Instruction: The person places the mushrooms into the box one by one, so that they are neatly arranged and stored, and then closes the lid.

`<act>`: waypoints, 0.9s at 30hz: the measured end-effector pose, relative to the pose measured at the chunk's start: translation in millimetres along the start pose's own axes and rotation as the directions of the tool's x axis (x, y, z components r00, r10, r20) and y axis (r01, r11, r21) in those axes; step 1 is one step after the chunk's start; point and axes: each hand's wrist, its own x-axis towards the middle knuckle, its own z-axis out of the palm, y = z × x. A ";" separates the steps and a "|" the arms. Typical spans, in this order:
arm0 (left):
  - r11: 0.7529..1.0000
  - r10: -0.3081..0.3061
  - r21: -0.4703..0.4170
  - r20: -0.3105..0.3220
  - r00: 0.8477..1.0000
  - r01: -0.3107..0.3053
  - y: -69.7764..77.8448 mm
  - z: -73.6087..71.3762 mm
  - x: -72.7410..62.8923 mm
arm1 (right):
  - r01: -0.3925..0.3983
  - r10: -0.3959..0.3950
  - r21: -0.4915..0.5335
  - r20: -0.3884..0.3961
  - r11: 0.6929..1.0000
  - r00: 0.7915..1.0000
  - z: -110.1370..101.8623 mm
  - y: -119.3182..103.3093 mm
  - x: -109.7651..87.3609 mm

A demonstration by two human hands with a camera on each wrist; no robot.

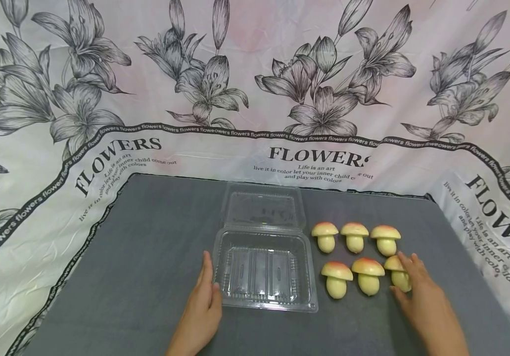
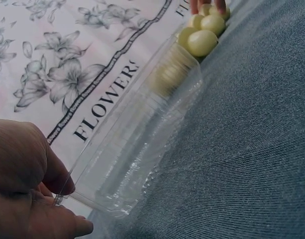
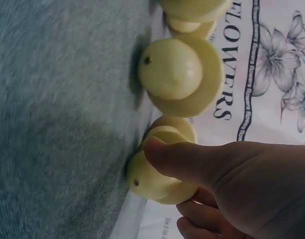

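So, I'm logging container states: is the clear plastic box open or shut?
Open: the lid lies back on the far side of the tray, leaving its top uncovered.

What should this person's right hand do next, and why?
Probably lift the mushroom-shaped piece at the near row's right end: the right hand has its thumb and fingertips on it, the left hand holds the rim of the clear container, and that container stands open with nothing inside.
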 end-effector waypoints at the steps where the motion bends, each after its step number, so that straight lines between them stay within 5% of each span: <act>1: 1.000 0.000 -0.002 0.001 1.000 0.000 0.1 -0.1 0.0 | -0.002 0.002 -0.004 -0.006 1.000 1.000 0.4 0.9 0.1; 15: 0.999 0.031 -0.015 -0.017 0.999 -0.032 1.7 -1.9 -0.5 | -0.108 0.105 -0.028 -0.081 0.994 0.991 -4.5 -4.0 1.3; 22: 0.999 0.041 -0.004 -0.035 0.999 -0.041 0.1 -1.7 0.0 | -0.064 0.063 0.004 -0.243 0.998 0.968 -18.7 -35.5 8.9; 27: 0.999 0.045 -0.012 -0.030 0.999 -0.045 -0.1 -0.6 0.1 | -0.022 0.029 0.031 -0.249 0.999 0.968 -29.4 -69.9 16.9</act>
